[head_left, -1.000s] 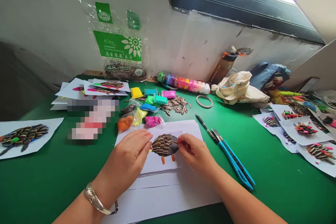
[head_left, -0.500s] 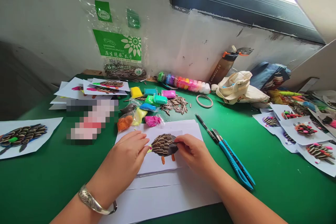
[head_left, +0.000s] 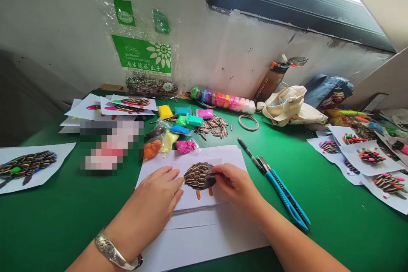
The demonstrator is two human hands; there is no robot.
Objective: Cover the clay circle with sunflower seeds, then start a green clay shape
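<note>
A clay picture of a small animal lies on a white sheet (head_left: 188,205). Its dark clay body (head_left: 204,183) has rows of striped sunflower seeds (head_left: 196,174) over the left part and orange legs below. My left hand (head_left: 156,197) rests on the paper at the animal's left end, fingers stretched out, covering most of its pale yellow end. At the right edge of the body, my right hand (head_left: 234,182) has thumb and forefinger pinched together. A dark sliver shows at those fingertips, but its kind is hidden.
Clay packets (head_left: 186,146), loose seeds (head_left: 218,126) and a tape ring (head_left: 248,122) lie behind the paper. A pen (head_left: 250,153) and blue utility knife (head_left: 287,195) are at right. Seed pictures (head_left: 371,158) lie far right, others (head_left: 28,165) left. A seed bag (head_left: 143,57) leans on the wall.
My left hand has slid slightly and flattened, its fingers now covering more of the animal's yellow end. My right hand stays pinched at the same place.
</note>
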